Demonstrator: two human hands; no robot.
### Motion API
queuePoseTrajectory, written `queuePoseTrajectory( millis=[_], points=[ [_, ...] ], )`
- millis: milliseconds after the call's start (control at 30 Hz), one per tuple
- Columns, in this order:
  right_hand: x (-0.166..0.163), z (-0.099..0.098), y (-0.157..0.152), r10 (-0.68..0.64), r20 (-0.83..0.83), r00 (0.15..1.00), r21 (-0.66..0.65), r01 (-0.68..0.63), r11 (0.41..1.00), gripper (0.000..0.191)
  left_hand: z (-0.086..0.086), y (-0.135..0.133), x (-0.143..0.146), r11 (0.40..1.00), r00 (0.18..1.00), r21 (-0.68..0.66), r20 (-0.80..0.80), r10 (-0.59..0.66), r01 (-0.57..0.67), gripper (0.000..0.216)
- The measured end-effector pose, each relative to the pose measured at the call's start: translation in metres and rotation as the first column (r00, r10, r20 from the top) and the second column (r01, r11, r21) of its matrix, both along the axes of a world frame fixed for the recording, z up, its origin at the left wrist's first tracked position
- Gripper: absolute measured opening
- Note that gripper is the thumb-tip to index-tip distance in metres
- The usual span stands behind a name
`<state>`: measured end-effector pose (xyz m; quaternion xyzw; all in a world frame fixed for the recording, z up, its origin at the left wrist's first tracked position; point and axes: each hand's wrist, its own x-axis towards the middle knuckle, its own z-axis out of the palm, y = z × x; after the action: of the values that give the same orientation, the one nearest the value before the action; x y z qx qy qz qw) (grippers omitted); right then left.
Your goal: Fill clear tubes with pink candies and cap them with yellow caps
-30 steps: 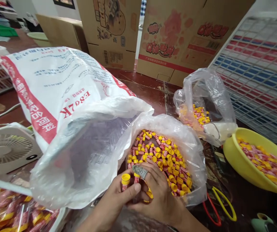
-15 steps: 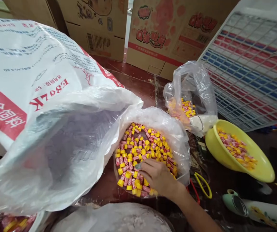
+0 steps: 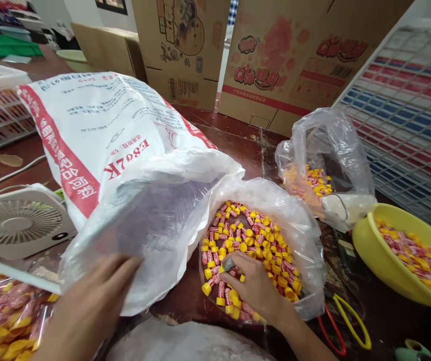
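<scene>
A clear plastic bag (image 3: 298, 220) lies open before me, full of small red-and-white tubes with yellow caps (image 3: 253, 240). My right hand (image 3: 255, 286) rests in that heap, fingers curled around tubes, a grey wrap on one fingertip. My left hand (image 3: 95, 301) lies with fingers stretched out on the clear liner of a big white sack (image 3: 98, 135) with red print, at its lower edge. Packed tubes in wrap (image 3: 8, 321) lie at the bottom left beside that hand.
A white fan (image 3: 18, 220) sits left. A second clear bag of tubes (image 3: 324, 165) and a yellow bowl (image 3: 381, 255) of tubes stand right, scissors (image 3: 345, 321) below them. Cardboard boxes (image 3: 275, 55) line the back; a gridded tray (image 3: 407, 105) leans at right.
My left hand, which pinched a yellow-capped tube a second ago and then left view, is back and lies open on the sack liner. My right hand stays in the heap.
</scene>
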<state>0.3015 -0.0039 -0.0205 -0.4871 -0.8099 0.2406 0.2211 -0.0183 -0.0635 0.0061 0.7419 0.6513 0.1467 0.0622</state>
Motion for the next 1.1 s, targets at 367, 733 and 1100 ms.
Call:
queuePoseTrajectory(
  millis=[367, 733, 1100],
  points=[
    [0.012, 0.024, -0.006, -0.211, -0.481, 0.851, 0.043, 0.263, 0.964, 0.013, -0.001, 0.068, 0.038, 0.983, 0.997, -0.168, 0.017, -0.073, 0.075, 0.034],
    [-0.012, 0.053, -0.009, -0.034, -0.547, 0.836, 0.219, 0.182, 0.958, 0.02, 0.016, 0.021, 0.104, 0.827, 0.265, -0.461, 0.882, 0.389, 0.32, 0.034],
    [-0.012, 0.053, -0.016, 0.061, -0.454, 0.889, 0.287, 0.081, 0.955, 0.018, 0.011, 0.015, 0.137, 0.747, -0.22, -0.394, 0.789, 0.574, 0.535, 0.033]
  ],
)
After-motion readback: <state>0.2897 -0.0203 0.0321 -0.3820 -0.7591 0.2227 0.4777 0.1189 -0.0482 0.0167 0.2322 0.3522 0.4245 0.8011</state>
